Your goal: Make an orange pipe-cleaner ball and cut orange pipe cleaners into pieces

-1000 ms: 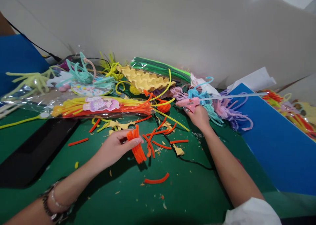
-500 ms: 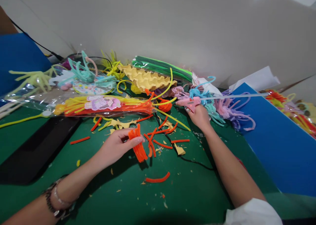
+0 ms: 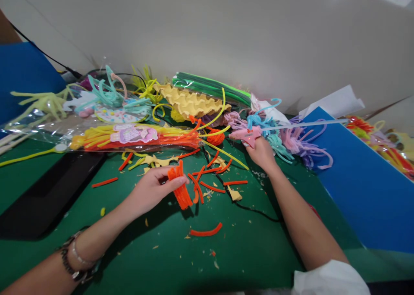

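My left hand [image 3: 157,187] pinches a small panel of orange pipe cleaner pieces [image 3: 181,193] set side by side, thumb on the near face. One piece sticks up above the others. Farther right, my right hand [image 3: 260,152] is wrapped around a pink glue gun [image 3: 247,134], its nozzle toward the left and a long clear glue stick [image 3: 307,123] jutting out of its back. Between the hands, several loose orange pipe cleaner pieces [image 3: 212,187] are scattered over the green table [image 3: 252,256]. A single curved orange piece [image 3: 206,230] lies nearer me.
A plastic bag of yellow and orange pipe cleaners [image 3: 174,139] lies across the back, beside a yellow egg-crate tray [image 3: 190,103] and green pipe cleaners [image 3: 210,88]. At left rests a black tablet-like slab [image 3: 51,196]; at right stands a blue board [image 3: 355,187]. A black cord [image 3: 255,211] crosses the table.
Almost nothing differs. Both hands keep their holds on the orange panel and the glue gun, and the whole view has shifted very slightly.
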`<action>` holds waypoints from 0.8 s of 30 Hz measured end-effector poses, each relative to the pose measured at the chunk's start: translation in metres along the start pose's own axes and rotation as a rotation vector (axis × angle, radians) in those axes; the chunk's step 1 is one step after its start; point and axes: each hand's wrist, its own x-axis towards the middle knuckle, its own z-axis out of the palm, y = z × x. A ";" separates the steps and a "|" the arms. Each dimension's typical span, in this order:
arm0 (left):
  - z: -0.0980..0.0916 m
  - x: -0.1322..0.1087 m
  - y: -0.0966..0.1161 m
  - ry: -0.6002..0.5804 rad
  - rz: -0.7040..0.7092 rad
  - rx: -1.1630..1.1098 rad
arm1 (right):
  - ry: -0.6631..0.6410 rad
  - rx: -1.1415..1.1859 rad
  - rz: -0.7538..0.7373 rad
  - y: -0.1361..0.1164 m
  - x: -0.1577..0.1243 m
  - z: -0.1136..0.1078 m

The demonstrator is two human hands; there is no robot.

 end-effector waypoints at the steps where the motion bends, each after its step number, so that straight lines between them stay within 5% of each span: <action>1: 0.000 0.000 0.000 0.001 0.000 0.000 | -0.004 0.000 0.001 0.000 0.000 -0.001; 24: 0.001 0.000 -0.003 0.017 -0.023 0.014 | -0.085 0.038 0.025 0.003 -0.008 -0.015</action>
